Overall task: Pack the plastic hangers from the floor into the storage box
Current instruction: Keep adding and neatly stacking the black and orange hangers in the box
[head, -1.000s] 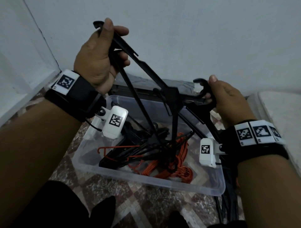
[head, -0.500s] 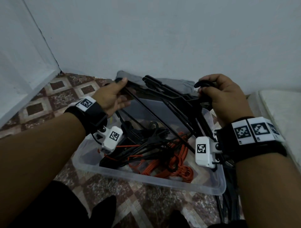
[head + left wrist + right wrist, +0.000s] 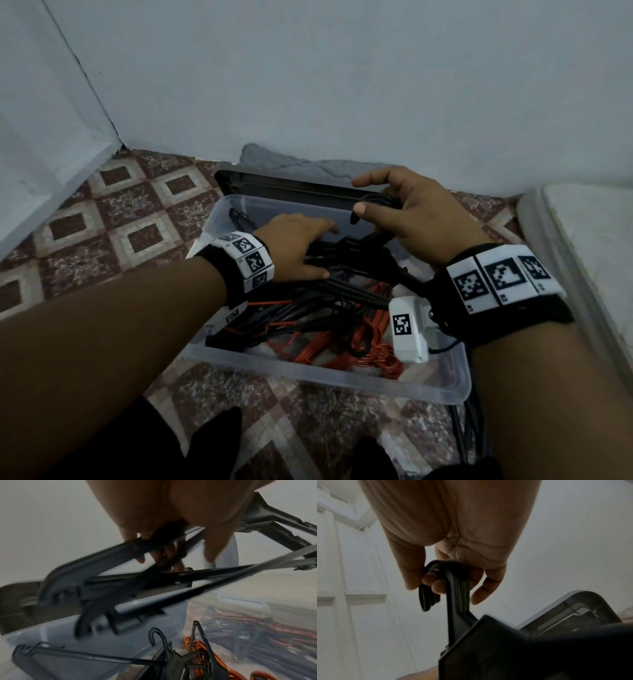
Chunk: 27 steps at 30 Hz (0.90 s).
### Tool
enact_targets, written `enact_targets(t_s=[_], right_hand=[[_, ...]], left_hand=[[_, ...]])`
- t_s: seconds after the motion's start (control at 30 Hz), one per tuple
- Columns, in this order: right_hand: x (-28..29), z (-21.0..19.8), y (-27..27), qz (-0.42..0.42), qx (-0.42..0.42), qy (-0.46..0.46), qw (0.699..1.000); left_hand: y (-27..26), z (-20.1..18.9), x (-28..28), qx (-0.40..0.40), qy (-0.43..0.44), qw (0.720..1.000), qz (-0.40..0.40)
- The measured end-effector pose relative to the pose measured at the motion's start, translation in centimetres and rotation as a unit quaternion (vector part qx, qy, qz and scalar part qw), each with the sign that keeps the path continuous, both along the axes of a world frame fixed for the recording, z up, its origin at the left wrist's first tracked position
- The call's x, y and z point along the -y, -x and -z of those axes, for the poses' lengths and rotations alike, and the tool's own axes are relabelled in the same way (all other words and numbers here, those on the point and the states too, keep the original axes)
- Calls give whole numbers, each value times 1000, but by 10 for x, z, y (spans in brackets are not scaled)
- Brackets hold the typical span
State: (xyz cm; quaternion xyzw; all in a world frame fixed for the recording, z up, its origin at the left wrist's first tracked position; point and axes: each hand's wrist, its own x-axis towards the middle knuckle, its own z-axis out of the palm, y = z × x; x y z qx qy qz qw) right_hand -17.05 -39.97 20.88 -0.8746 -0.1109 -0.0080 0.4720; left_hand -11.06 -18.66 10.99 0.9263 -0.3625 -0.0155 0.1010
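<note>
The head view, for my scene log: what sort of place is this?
Probably a room corner in a home. A patterned tiled floor meets plain pale walls, a clear storage box of plastic hangers sits on the floor, and what looks like a mattress edge lies at the right.

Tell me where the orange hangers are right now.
In the head view the orange hangers lie inside the clear storage box, toward its near right part, under the black hangers and just left of the right wrist camera.
</note>
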Motion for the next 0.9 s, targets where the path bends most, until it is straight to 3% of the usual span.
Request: enact_targets(t_s=[0.23,0.37,0.43,0.5,0.53,0.6,0.67,0.73,0.9], right_hand=[[3,7,2,-30,-75,26,996],[5,13,-6,34,-41,73,996],[13,12,-10,71,-28,49,996],[19,11,-12,84,-26,38,995],[21,11,-13,85,-21,40,995],[23,12,-15,95,-3,52,994],[24,14,-17,119,17,64,991],[26,16,-19,140,29,75,987],[34,23,-22,181,49,77,979]], left_hand=[[4,18,2,-88,0,996,4],[-1,17,-8,-128,-5,991,-33],[-12,9,-20,-135,115,979,-103],[-28,4,-33,-102,262,936,-213],[-35,3,-40,-76,273,920,-270],[-45,9,-49,-78,150,932,-320],[-49,22,-46,-137,-52,954,-261],[-46,36,-31,-185,-181,948,-186],[-49,84,6,-208,-297,927,-97]])
